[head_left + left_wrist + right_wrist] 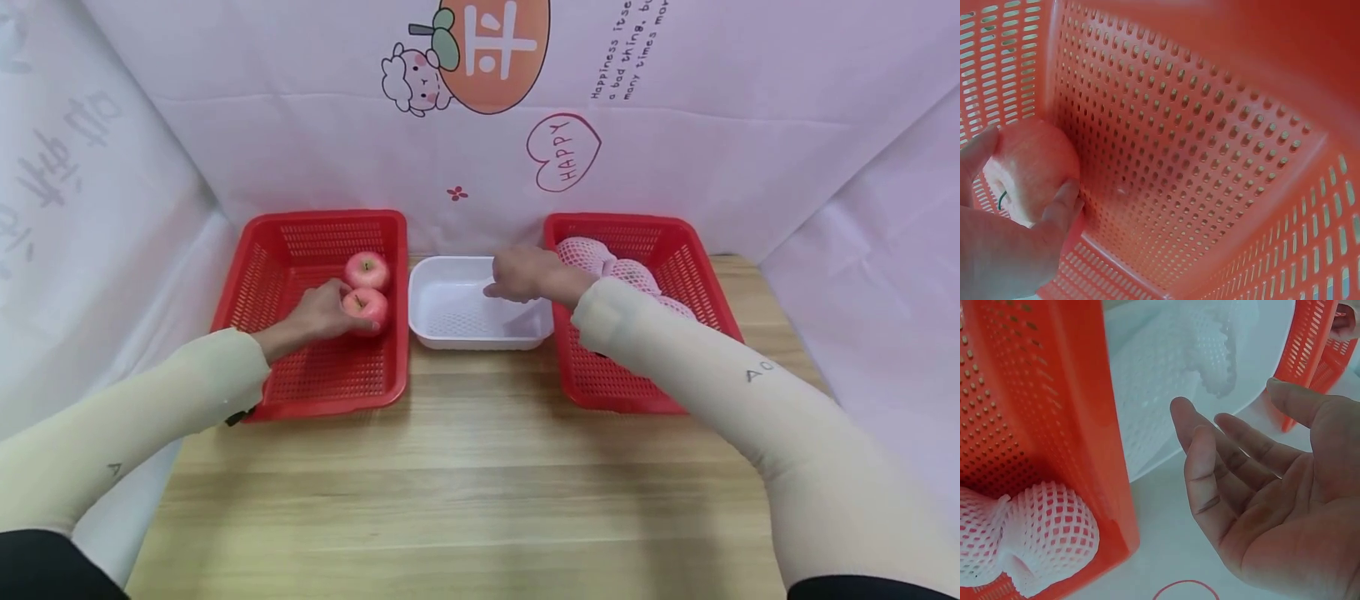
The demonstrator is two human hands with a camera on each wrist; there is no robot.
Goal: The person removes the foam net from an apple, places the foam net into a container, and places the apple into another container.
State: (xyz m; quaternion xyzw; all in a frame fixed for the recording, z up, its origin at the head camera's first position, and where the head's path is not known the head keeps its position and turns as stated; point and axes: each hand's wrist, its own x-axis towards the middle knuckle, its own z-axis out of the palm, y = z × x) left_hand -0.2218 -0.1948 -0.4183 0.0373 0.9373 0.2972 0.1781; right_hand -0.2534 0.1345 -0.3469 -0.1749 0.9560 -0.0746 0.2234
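Note:
Inside the left red basket (247, 275), my left hand (318, 312) grips a pink-red apple (365, 308), thumb and fingers around its sides. Behind it sits another apple (367, 271). The left wrist view shows the gripped apple (1038, 165) near the basket's perforated wall. My right hand (521, 273) hovers over the right part of the white tray (480, 343). In the right wrist view this hand (1291, 494) has loosely bent fingers and holds nothing. A white netted piece with a scalloped edge (1217, 381) shows in the tray; its full shape is hidden.
A second red basket (622, 398) stands right of the tray, partly covered by my right forearm. It holds several fruits in foam nets (585, 252). The wooden table (465, 483) extends toward me; a printed white cloth (315, 133) hangs behind the containers.

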